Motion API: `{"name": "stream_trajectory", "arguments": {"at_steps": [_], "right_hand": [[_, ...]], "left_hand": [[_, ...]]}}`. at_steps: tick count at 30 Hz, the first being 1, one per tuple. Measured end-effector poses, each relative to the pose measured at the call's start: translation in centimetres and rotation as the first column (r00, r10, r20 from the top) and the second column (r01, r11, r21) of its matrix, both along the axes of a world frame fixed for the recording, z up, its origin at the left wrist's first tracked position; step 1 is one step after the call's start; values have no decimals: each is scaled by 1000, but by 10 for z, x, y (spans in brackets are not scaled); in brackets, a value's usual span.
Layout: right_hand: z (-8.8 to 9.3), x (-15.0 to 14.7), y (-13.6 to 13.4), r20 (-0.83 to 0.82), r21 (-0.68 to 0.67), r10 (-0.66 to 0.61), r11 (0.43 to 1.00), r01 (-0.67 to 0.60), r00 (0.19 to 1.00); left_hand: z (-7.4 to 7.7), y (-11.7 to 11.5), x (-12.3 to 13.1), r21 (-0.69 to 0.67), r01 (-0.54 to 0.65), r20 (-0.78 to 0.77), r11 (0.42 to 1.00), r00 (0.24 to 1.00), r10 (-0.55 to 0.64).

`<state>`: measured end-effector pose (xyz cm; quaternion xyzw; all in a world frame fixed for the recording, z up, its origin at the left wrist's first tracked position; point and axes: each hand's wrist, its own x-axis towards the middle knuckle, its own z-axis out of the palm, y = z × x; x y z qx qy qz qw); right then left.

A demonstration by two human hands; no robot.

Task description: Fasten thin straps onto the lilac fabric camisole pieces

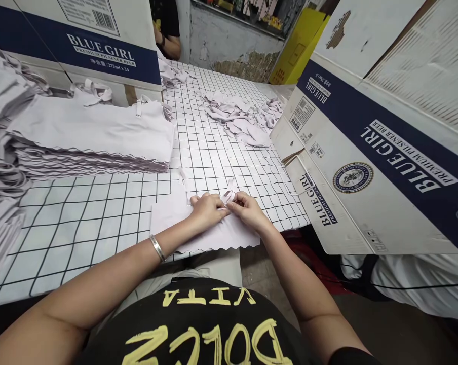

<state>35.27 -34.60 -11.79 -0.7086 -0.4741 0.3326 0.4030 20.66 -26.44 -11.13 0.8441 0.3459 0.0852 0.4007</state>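
A pale pink camisole (214, 235) lies flat at the table's near edge, its wavy hem toward me. One thin strap (184, 180) stretches away from its top left, and another strap (231, 192) is looped up at the right. My left hand (209, 209) rests on the garment's top edge, fingers closed on the cloth beside the right strap. Close against it, my right hand (247, 210) pinches the base of that strap. The fingertips of both hands nearly meet, and what lies between them is partly hidden.
A neat stack of similar camisoles (100, 126) stands at left, with more garments (1, 152) heaped beside it. Loose pieces (240, 116) lie farther back on the grid-patterned tablecloth (191, 137). Cartons stand at left (111, 30) and right (350, 126). A person's arm (172, 46) shows behind.
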Motion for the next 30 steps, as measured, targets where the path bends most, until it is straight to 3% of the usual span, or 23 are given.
{"name": "stream_trajectory", "arguments": {"at_steps": [9,14,16,18,20,22,24,27,30], "right_hand": [[5,0,-3,214,3,50,999,-52,976],[12,2,-9,543,14,135,985,-170,828],[14,5,-9,561,-4,156,983,-186,813],[15,7,-7,391,-28,175,984,-178,904],[16,9,-2,20,-47,165,985,-164,986],[17,11,8,-371,-70,106,987,-142,923],[19,15,23,-604,-96,16,991,-92,797],[22,26,52,-704,-129,-107,991,22,702],[24,37,85,-584,-169,-204,977,128,786]], "left_hand": [[-8,0,0,-16,-23,56,1000,998,23],[-10,-2,0,7,-54,62,999,997,54],[-11,-3,1,16,-55,57,998,997,54],[-12,-2,2,27,-38,36,999,999,37],[-12,-1,2,47,-9,11,999,1000,8],[-11,-2,2,95,17,-20,995,1000,-15],[-10,-7,-2,232,11,-43,973,999,-1],[-11,-22,-9,503,99,-50,859,995,-86],[-18,-37,-14,578,333,-98,745,935,-341]]}}
